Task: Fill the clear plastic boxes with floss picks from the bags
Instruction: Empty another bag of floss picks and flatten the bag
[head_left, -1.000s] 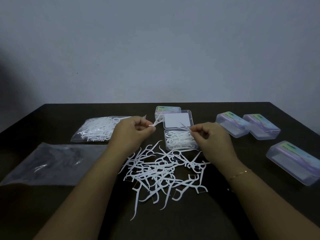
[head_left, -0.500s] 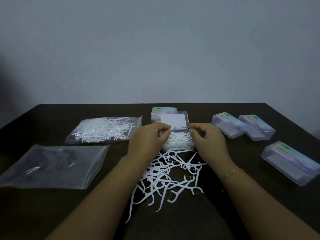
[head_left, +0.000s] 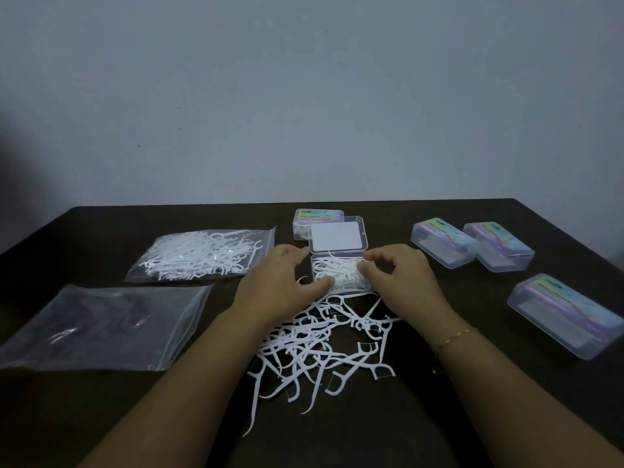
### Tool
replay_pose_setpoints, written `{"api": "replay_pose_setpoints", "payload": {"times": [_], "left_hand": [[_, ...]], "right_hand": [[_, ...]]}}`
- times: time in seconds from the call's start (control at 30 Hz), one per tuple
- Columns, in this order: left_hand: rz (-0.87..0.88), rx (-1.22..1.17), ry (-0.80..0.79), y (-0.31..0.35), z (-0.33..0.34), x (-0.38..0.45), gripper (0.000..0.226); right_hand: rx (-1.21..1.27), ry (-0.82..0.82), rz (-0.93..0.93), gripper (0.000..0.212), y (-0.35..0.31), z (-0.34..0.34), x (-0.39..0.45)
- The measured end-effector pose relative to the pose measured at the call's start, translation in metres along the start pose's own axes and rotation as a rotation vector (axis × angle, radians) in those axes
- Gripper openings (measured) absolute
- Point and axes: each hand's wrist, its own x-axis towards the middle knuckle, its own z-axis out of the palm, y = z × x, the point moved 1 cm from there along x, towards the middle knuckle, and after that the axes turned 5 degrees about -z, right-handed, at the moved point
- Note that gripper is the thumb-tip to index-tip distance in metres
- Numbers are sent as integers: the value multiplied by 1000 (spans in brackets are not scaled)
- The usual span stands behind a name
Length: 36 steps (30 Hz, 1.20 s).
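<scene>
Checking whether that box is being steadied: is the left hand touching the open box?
Touching. In the head view the left hand has its thumb laid against the near left corner of the open box.

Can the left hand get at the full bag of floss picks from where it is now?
Probably yes. The left hand rests at the open box, and the full bag lies just to its left on the table, with nothing standing between them.
</scene>
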Motion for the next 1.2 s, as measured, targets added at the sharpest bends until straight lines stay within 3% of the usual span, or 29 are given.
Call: {"api": "replay_pose_setpoints", "payload": {"times": [0.13,0.3,0.57,0.9,1.0,1.03,1.1,1.2], "left_hand": [[8,25,-39,1,2,0,81],[30,27,-22,0,1,1,70],[37,17,-9,0,1,2,68],[19,-4,-12,-3,-6,3,61],[-38,-28,3,-8,-18,3,52],[-59,-27,-13,-11,-21,2,48],[-94,-8,-69,-15,-26,1,42],[-116,59,-162,-18,-27,0,35]], "right_hand": [[-125,-83,-63,22,-4,-3,-3],[-246,-210,-58,37,-7,-1,-3],[-215,-204,-5,50,-11,-3,-4],[-103,-145,28,45,-9,-5,-4],[-95,-71,-11,18,-10,-11,-1],[-98,-81,-12,4,-9,-14,1],[-147,-167,22,18,-8,-22,1],[-277,-351,112,17,-5,-32,2]]}}
